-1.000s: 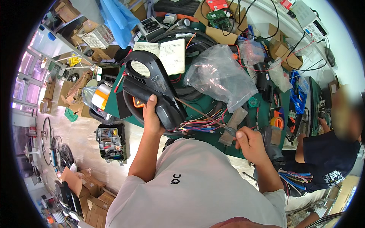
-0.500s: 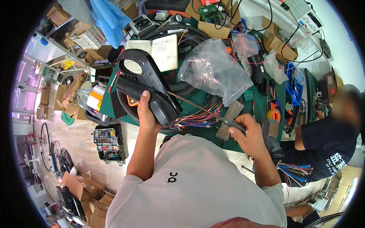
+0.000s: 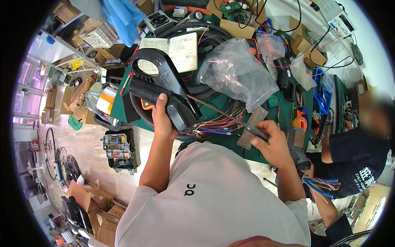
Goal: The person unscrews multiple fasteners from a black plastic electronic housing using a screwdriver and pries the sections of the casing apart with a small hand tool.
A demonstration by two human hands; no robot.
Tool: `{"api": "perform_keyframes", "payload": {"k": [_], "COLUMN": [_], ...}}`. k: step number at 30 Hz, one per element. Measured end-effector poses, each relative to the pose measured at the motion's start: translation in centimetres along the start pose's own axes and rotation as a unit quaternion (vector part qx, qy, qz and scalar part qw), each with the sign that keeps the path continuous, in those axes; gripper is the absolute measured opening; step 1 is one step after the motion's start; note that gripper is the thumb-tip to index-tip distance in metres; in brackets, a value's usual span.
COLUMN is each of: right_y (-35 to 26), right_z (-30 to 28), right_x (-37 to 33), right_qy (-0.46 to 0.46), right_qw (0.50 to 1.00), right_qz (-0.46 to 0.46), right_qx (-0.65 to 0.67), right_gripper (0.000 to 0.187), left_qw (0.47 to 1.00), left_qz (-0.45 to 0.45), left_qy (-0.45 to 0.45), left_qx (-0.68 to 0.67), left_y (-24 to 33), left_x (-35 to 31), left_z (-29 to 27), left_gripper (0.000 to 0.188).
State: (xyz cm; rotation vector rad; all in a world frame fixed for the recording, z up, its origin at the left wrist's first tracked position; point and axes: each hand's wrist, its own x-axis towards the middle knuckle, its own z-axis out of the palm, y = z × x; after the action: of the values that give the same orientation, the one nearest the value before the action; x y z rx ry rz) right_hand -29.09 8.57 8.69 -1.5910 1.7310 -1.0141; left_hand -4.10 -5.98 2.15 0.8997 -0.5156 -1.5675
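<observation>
My left hand (image 3: 165, 121) grips a black plastic charging-gun housing (image 3: 175, 88) from below, thumb on its side. The housing is tilted, its looped handle end pointing up and left over the table. In my right hand (image 3: 273, 146) is a long screwdriver (image 3: 257, 131) with a grey handle, fingers wrapped round it. Its thin shaft slants up and left, and the tip meets the housing's right edge; whether it sits in a screw hole cannot be made out. Beneath the shaft, multicoloured wires (image 3: 216, 129) fan out from a thick black cable.
On the green table (image 3: 257, 155) lie an open notebook (image 3: 185, 53), a clear plastic bag (image 3: 238, 74) and an orange tape roll (image 3: 301, 122). A co-worker (image 3: 349, 152) sits at the right, with another person's arm nearby. An open toolbox (image 3: 119, 152) stands on the floor.
The whole view has shifted slightly. Both hands keep their hold, and the screwdriver still reaches the housing's edge. Another person's arm now shows more at the lower right.
</observation>
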Motion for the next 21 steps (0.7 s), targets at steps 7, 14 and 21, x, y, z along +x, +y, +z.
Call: {"api": "perform_keyframes", "payload": {"k": [7,14,21], "right_y": [1.0,0.6,1.3], "right_z": [-0.5,0.3,1.0], "right_x": [-0.1,0.7,2.5], "right_qy": [-0.061,0.144,0.309], "right_qw": [0.992,0.977,0.879], "right_qz": [0.094,0.090,0.084], "right_qx": [0.050,0.132,0.354], "right_gripper": [0.031,0.029,0.035], "left_qw": [1.000,1.000,0.997], "left_qz": [-0.007,-0.022,-0.017], "left_qy": [-0.003,0.003,0.027], "left_qx": [0.003,-0.018,-0.075], "left_y": [0.2,-1.1,-2.6], "left_x": [-0.2,-0.1,-0.8], "left_z": [0.2,-0.1,1.6], "left_gripper": [0.043,0.046,0.042]}}
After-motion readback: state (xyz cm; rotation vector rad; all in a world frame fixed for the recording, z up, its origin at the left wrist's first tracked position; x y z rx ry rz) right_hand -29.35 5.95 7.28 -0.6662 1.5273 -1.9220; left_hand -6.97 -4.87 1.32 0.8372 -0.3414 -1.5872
